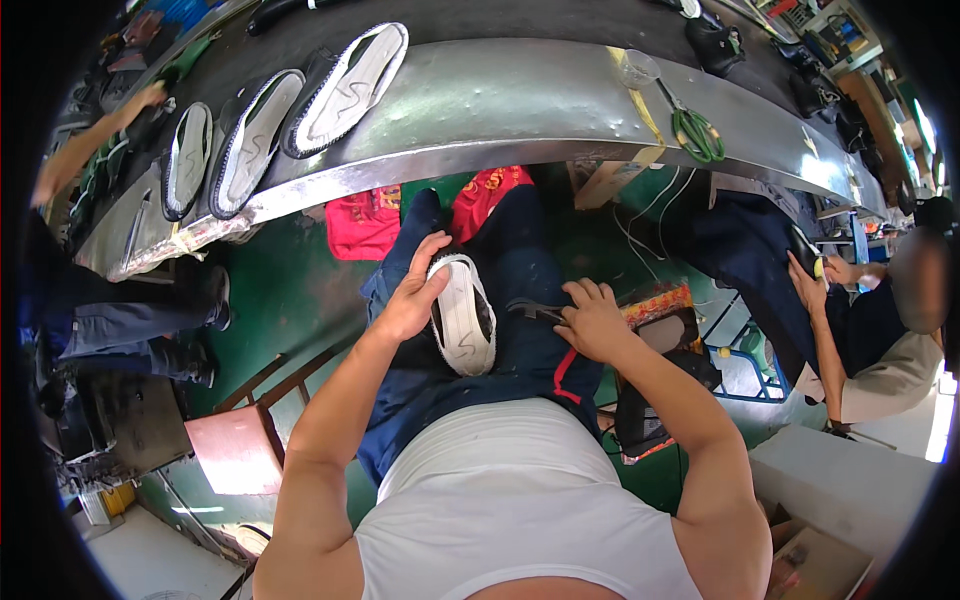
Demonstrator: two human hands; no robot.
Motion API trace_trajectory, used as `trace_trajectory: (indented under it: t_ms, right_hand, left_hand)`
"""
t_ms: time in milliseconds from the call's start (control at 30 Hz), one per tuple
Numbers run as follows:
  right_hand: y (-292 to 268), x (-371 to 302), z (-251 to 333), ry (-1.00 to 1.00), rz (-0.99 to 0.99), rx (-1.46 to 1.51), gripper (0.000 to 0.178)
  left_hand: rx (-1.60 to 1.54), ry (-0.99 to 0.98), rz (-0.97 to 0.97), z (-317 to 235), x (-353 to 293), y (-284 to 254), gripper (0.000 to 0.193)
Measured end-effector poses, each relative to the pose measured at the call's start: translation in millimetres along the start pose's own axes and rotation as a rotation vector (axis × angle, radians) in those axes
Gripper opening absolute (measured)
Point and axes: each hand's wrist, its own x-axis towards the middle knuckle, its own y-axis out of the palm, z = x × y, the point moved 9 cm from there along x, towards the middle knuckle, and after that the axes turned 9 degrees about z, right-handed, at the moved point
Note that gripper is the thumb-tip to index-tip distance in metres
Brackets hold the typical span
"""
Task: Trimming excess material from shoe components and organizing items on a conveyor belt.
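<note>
Over my lap, my left hand is closed on the side of a shoe, with the thumb at its edge. The shoe lies with its pale underside up, a dark wavy line marked on it and dark stitching round the rim. On my right thigh, my right hand has bent fingers at the end of a slim dark grey tool. The tool's kind cannot be made out, and its far end is under the fingers. On the metal-edged bench ahead, several similar shoes lie soles up at the left.
Green-handled scissors hang over the bench's metal edge. Red cloth lies beneath the bench. At the right a co-worker's hands hold a shoe; another person's arm reaches in at the left. A stool stands lower left.
</note>
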Motion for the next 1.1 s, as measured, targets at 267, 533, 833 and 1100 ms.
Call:
trace_trajectory:
  t_ms: [267,533,833,1100]
  right_hand:
    - [-30,33,-27,0.099,0.317,0.536,0.026]
    - [-100,16,-47,0.112,-0.520,1.267,0.022]
    - [-185,-6,-128,0.223,-0.877,0.597,0.031]
    - [-124,6,-63,0.339,0.114,1.380,0.032]
  left_hand:
    - [-0.060,-0.046,0.008,11,-4,-2,0.047]
    - [-0.096,-0.092,-0.023,21,3,-3,0.045]
    - [-0.127,-0.108,-0.033,27,7,-1,0.043]
    - [-0.164,-0.109,-0.040,29,10,-1,0.042]
